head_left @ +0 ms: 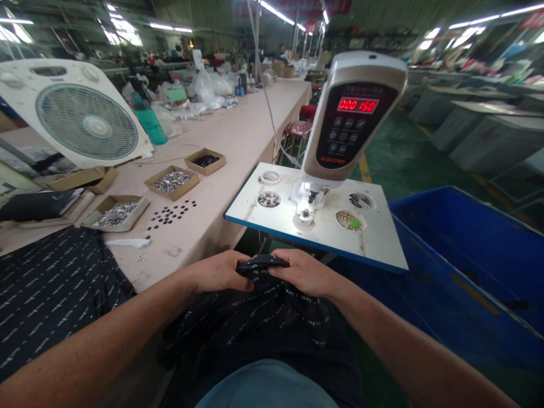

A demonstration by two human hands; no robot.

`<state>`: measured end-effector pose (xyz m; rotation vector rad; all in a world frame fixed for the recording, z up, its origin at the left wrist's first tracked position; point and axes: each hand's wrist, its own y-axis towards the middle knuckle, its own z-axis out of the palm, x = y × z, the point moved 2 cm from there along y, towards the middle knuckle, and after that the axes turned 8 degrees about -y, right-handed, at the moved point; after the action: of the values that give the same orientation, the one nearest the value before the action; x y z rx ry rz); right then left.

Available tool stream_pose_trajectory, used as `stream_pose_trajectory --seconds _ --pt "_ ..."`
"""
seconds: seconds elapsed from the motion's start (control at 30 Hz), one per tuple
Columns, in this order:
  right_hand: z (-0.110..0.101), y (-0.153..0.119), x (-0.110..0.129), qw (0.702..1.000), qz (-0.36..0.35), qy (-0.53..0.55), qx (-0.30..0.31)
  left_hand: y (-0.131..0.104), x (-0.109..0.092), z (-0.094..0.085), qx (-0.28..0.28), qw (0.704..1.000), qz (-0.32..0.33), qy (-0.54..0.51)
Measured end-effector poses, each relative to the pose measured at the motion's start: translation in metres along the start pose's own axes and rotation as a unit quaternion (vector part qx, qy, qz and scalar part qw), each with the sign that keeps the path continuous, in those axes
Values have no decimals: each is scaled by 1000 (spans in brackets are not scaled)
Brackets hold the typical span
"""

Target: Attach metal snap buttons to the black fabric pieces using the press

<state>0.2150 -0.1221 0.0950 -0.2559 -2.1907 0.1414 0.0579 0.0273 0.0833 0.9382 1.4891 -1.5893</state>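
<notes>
A dark printed garment (263, 309) was gripped by the left hand (223, 272) and right hand (304, 273). The press machine (340, 130) was seen at twelve o'clock.

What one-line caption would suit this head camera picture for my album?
Both hands, left hand and right hand, grip dark printed fabric before a snap press machine.

My long pale workbench (238, 136) carries three shallow cardboard trays (172, 182) of small metal parts, a scatter of black buttons (170, 213), a tilted box fan (76, 113) and folded dark patterned fabric (46, 283) at its near end. Beside it, the white machine plate (378, 238) holds four small round cups (269, 199) of fasteners.
</notes>
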Motion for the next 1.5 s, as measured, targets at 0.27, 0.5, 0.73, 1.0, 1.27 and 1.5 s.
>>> stream_pose_trajectory --seconds 0.27,0.5,0.73,1.0,1.27,1.5 --pt "4 8 1 1000 5 20 -7 -2 13 0 -6 992 -38 -118" --pt "10 20 1 999 27 23 6 -4 25 -4 -22 983 -39 -180" --pt "1 30 1 996 33 30 83 4 40 -10 -50 992 52 -99" --pt "-9 112 28 1000 -13 -1 -2 18 72 -10 -102 987 106 62" --pt "39 260 59 981 -18 -153 -117 48 96 -9 -84 958 110 252" --pt "60 326 62 962 14 -225 -152 71 115 -10 -33 927 187 324"
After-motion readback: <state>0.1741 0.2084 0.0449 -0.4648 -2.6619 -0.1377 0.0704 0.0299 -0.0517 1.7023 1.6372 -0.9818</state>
